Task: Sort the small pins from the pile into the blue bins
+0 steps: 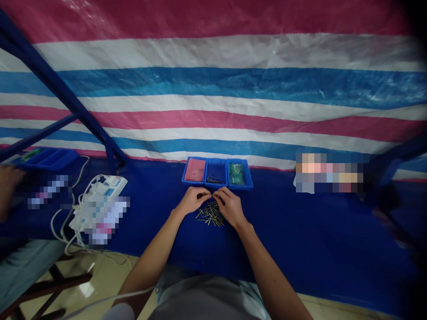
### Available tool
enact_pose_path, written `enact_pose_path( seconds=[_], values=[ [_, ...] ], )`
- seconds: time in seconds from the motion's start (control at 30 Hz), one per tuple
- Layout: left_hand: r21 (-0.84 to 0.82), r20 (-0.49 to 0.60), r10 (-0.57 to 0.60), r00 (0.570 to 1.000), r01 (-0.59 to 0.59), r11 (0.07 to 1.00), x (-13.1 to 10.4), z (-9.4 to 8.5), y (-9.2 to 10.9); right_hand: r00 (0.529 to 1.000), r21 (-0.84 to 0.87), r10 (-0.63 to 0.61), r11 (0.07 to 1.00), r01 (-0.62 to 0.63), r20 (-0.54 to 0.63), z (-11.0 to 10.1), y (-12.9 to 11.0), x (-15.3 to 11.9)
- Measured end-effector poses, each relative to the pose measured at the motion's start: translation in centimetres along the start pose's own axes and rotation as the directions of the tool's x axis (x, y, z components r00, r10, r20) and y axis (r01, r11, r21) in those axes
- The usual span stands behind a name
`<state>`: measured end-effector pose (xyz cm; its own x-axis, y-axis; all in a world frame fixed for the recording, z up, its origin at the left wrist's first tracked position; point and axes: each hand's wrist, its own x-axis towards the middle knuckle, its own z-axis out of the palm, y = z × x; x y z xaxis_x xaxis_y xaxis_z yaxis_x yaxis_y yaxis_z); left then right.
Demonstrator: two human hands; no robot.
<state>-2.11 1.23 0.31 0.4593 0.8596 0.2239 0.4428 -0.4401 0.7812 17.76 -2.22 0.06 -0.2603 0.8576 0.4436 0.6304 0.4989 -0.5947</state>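
My left hand and my right hand meet fingertip to fingertip over the table, both closed in a pinch. Whatever lies between the fingertips is too small to make out. Just below them is a loose pile of thin, brass-coloured metal pins, lying in all directions; their exact kind is unclear. Beyond my hands stands a row of blue bins. The left bin contains pink sheets or bags, and the middle bin has a few thin metal pieces. Green items in clear wrapping fill part of the right bin.
Blue covering lies over the table. A white power strip with tangled cables sits to the left. Further left are another blue tray and another person's hand. A striped sheet hangs behind; a blurred object is at right.
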Motion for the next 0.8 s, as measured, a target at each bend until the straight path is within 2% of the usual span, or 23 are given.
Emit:
enact_pose_path(
  seconds=[0.2,0.8],
  values=[
    [-0.016,-0.005,0.009,1.000,-0.009,1.000,0.03,0.07,-0.02,0.999,0.005,-0.037,0.999,0.037,-0.038,0.33,0.23,0.00],
    [0.006,-0.003,0.029,1.000,-0.029,1.000,0.01,0.02,0.11,1.000,-0.017,-0.013,1.000,0.013,-0.004,0.20,0.36,0.09]
  ],
)
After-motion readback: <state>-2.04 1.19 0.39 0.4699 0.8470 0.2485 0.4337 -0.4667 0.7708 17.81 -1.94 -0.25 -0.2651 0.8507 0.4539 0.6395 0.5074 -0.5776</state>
